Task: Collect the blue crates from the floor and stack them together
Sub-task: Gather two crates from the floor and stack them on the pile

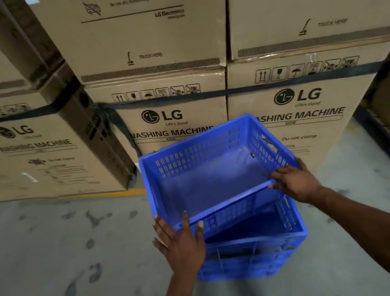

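— What do you see on the left?

— Big brown LG washing machine boxes (35, 154) stand in tall piles on the grey concrete floor (38, 251). A dark strap (281, 82) runs across the boxes in the middle and on the right. The floor has dark spots, and a yellow line (119, 193) runs by the foot of the boxes.

— Where are the hands?

— The left hand (180, 243) is at the near left corner of the upper blue crate (209, 179). Its fingers are mostly straight and lie against the crate's near wall, with the thumb up by the rim. It presses more than it grabs.

— And the other hand?

— The right hand (295, 182) is at the near right corner of the same crate. Its fingers curl over the rim and hold it.

— So where is the crate?

— It sits between the two hands, tipped, with its far side higher. Its near end dips into the lower blue crate (258, 256), which stands on the floor just below. The top one is only partly in. Both crates have slotted walls. They are in front of the boxes.
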Motion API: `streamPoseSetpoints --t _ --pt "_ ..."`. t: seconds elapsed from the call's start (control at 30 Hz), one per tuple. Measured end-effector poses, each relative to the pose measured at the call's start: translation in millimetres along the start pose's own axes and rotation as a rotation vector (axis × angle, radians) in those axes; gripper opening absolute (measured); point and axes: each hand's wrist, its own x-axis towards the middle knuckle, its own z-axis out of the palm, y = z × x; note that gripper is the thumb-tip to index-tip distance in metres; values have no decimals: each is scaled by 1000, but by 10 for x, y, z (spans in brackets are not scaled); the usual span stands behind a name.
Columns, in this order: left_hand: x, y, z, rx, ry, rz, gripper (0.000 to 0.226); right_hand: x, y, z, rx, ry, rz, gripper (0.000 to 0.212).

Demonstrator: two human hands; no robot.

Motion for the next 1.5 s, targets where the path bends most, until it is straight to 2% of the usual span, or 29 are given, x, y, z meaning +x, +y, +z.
streamPoseSetpoints --t 0.1,0.17,0.27,0.33,0.5,0.53,0.6,0.67,0.7,0.77,0.83,0.93,1.03,1.13,1.23,1.33,1.47,1.5 --pt "258 31 -1 156 76 125 62 -297 -299 117 38 51 -94 35" --pt "507 -23 -67 255 -4 169 75 -564 -607 133 102 62 -117 35" --pt "828 -168 -270 335 -148 226 98 -809 -1077 -4 105 39 -24 45" --pt "930 -157 -458 364 -241 246 99 -852 -1165 -37 94 30 -6 50" --pt "640 146 -453 233 -340 252 92 -736 -510 -150 153 -80 7 58" --pt "555 136 -389 196 -315 241 94 -716 -364 -171 148 -76 6 60" --pt "516 30 -290 192 -141 264 89 -673 -170 -156 75 -25 3 66" --pt "627 -119 -288 255 48 194 67 -577 -106 -135 -28 -57 107 66" --pt "694 -203 -325 260 75 95 68 -504 -86 -129 -36 -99 197 63" --pt "834 -352 -349 190 4 -39 80 -293 -34 -185 40 -212 364 69" --pt "954 -402 -331 99 -101 -35 87 -105 17 -242 102 -307 431 83" --pt "1277 -338 -354 89 -168 -3 92 -47 -77 -260 118 -308 458 82" --pt "1751 -259 -520 155 -199 -19 89 -191 -353 -234 112 -313 494 74" --pt "2016 -192 -614 152 -234 40 85 -271 -438 -241 163 -318 522 74" --pt "1733 -91 -566 107 -176 10 82 -47 -233 -329 198 -305 524 76" --pt "1303 -162 -538 41 -172 -105 82 313 7 -391 215 -304 445 75" --pt "961 -300 -612 0 -138 -202 54 566 -53 -606 188 -273 431 86" --pt "916 -300 -599 -2 -138 -211 53 596 -59 -636 150 -263 441 85"
